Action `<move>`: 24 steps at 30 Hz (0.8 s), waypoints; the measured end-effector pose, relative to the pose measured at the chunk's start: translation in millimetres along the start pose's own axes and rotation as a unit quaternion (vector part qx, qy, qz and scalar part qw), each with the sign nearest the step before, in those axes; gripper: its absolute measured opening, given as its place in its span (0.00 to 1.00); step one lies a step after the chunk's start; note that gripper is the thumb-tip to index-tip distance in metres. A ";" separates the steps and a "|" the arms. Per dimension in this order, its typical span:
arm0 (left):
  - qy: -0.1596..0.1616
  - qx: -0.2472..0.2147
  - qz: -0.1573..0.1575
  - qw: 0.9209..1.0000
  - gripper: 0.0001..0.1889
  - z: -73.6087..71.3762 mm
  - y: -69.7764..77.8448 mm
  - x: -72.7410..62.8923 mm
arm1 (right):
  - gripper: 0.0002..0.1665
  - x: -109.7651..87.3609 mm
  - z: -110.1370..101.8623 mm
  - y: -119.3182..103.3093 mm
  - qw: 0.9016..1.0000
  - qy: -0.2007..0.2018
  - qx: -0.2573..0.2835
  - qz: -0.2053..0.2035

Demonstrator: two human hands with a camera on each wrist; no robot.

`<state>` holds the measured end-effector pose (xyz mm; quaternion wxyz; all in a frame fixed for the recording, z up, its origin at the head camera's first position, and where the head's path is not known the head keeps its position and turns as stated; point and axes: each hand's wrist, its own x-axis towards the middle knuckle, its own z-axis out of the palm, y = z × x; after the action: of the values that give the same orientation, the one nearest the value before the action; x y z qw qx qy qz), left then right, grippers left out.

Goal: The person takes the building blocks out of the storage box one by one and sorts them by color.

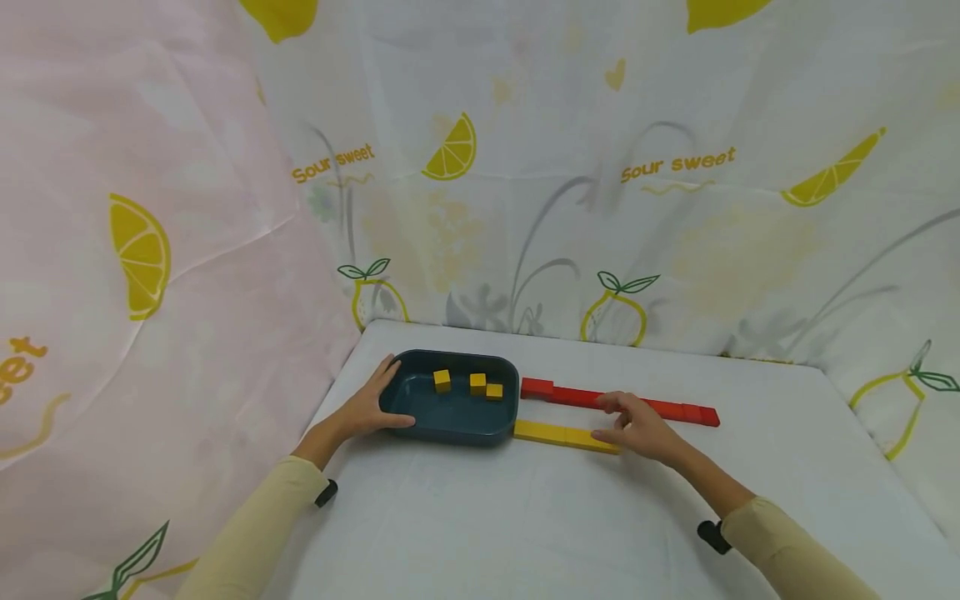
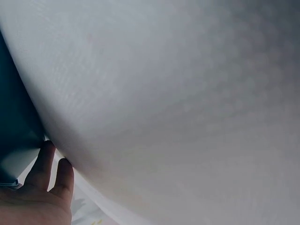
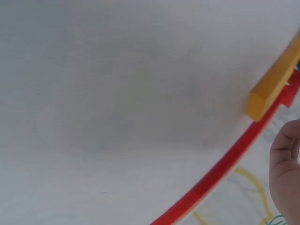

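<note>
A dark blue tray [image 1: 450, 435] stands on the table with 3 small yellow cubes inside, one being this cube [image 1: 442, 381]. My left hand [image 1: 367, 408] rests against its left end, thumb extended at the near rim and fingers straight along the far left corner. In the left wrist view, two straight fingers [image 2: 43, 164] lie beside the tray wall [image 2: 18, 103]. Over the right end of a row of yellow blocks [image 1: 551, 432] hovers my right hand [image 1: 641, 427], fingers loosely bent, thumb and fingertips apart, nothing held. It partly covers a row of red blocks [image 1: 573, 396] behind.
The yellow and red rows run rightward from the tray's right side. A raised red block [image 1: 537, 387] sits at the left end of the red row. White cloth covers the table [image 1: 525, 525]. Lemon-print curtains [image 1: 525, 208] hang behind and to the left.
</note>
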<state>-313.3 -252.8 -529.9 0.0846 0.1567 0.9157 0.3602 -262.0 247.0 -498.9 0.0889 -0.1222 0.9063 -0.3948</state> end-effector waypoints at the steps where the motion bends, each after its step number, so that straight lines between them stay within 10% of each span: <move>1: 0.000 0.000 -0.001 1.000 0.64 -0.4 0.7 0.0 | 0.37 1.6 0.3 -4.9 1.000 0.002 0.011 -0.003; 24: 0.001 -0.002 0.003 1.000 0.64 -0.1 2.7 -1.1 | 0.32 73.1 84.7 -103.4 0.979 -0.031 0.157 -0.130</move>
<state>-311.6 -251.3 -528.0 0.0832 0.1591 0.9145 0.3626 -294.3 98.9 -484.4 0.0830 -0.2355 0.8065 -0.5359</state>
